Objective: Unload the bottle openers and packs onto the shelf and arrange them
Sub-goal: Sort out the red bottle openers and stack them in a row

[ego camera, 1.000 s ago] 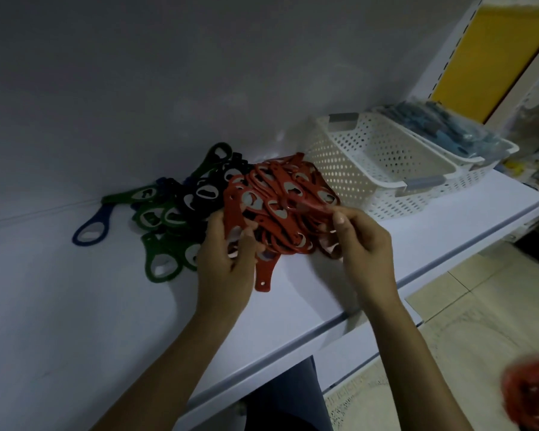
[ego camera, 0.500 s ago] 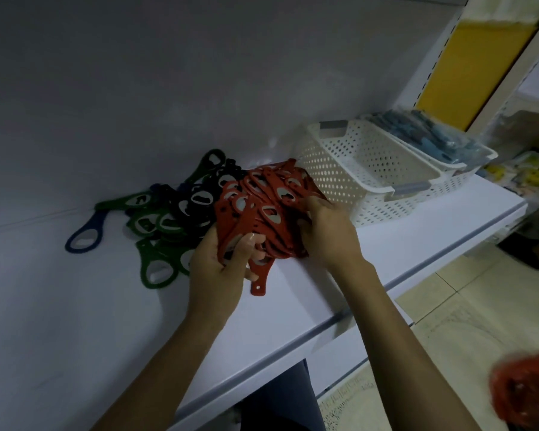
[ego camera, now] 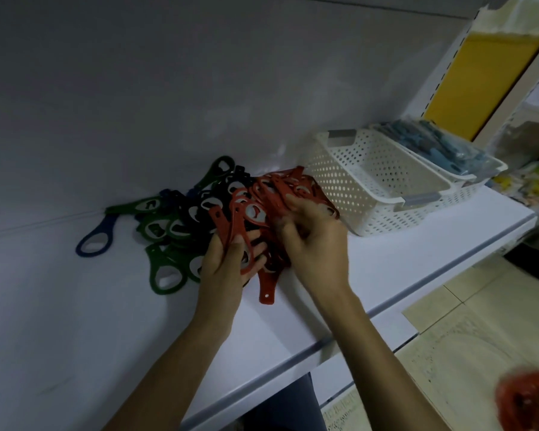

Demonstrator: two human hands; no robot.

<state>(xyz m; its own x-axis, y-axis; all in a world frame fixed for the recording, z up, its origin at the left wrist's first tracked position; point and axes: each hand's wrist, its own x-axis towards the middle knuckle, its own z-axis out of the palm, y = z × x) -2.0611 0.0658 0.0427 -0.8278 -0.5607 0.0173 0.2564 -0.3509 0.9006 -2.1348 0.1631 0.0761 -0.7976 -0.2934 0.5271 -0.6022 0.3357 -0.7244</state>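
Left hand (ego camera: pixel 227 269) grips a fan of flat red bottle openers (ego camera: pixel 277 194), slim handles pointing far. Right hand (ego camera: pixel 319 244) curls its fingers round the same tangled bunch on the white shelf (ego camera: pixel 386 275).

I can read no text, label, brand or number anywhere on my feed. The blue packs (ego camera: pixel 433 144) in the far basket (ego camera: pixel 472 190), beyond and to the right of the right hand (ego camera: pixel 318 244), are too blurred to show print. The red bottle openers (ego camera: pixel 280 194) under both hands show no marking I can make out.
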